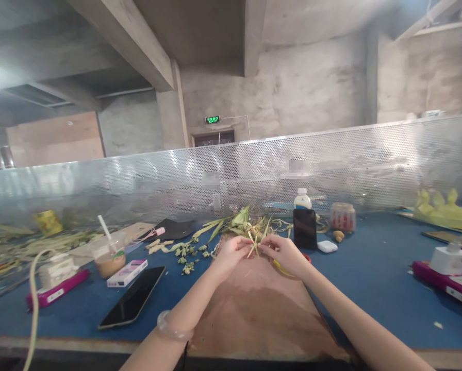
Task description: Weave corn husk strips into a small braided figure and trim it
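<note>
Both my hands meet over the far part of a wooden board (254,309). My left hand (234,252) pinches one side of a small bunch of crossed pale green leaf strips (255,247). On the other side, my right hand (281,251) has its fingers closed on the same strips. Just behind my hands lies a pile of loose green and straw-coloured leaves (246,219). Under my right wrist shows a yellow-handled tool (283,269), partly hidden. Small knotted green leaf pieces (186,252) lie to the left of the board.
Left on the blue table are a tablet (134,299), a small box (127,273), a drink cup (110,257) and a magenta power strip (61,289). Right stand a dark phone (304,229), a bottle (302,198), a white case (327,247) and a jar (343,217). A perforated metal screen (169,180) closes the back.
</note>
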Demonstrator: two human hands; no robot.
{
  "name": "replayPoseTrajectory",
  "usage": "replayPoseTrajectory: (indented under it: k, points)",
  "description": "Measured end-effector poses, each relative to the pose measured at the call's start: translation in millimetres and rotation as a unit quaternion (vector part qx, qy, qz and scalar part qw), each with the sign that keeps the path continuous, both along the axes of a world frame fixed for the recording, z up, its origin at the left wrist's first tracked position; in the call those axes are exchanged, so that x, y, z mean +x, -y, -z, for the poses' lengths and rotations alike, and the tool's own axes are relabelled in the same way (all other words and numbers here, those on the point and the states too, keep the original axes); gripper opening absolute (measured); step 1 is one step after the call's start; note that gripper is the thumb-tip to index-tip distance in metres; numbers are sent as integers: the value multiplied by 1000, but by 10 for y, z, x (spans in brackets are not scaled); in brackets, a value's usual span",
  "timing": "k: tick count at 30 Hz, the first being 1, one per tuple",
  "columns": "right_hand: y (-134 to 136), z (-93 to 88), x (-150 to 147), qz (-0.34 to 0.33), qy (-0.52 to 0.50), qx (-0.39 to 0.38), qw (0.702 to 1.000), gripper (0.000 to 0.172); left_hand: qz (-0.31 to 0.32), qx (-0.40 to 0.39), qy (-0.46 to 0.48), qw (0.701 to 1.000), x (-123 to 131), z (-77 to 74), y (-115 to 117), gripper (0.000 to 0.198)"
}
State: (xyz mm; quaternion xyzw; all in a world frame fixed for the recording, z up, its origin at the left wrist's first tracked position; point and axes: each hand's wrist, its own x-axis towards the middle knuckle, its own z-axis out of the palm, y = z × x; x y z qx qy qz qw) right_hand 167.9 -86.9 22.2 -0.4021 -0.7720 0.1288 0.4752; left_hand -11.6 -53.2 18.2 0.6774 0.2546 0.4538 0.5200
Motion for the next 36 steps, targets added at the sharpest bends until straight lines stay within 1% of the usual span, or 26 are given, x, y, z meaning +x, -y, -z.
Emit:
replayPoseTrajectory:
  k: [4,8,14,20,24,31,36]
  points:
    - [-14,13,4,-7,3,-6,1000,20,-8,21,-30,999,12,7,8,31]
    - [-8,16,-6,3,13,2,1000,17,-10,40,-31,999,24,21,5,28]
    - [18,-6,-14,7,21,4,1000,19,-16,42,-30,999,21,34,-9,28]
    - [12,-16,-8,33,49,20,998,19,-31,43,-26,998,17,62,-48,28]
    - [4,-10,-1,21,41,5,999,18,-22,39,-16,999,24,63,-53,28]
    - [30,-12,2,17,44,7,999,18,-18,33,-20,999,10,35,-30,27]
    - [11,2,-5,10,35,3,999,18,-24,45,-30,998,13,14,-17,27]
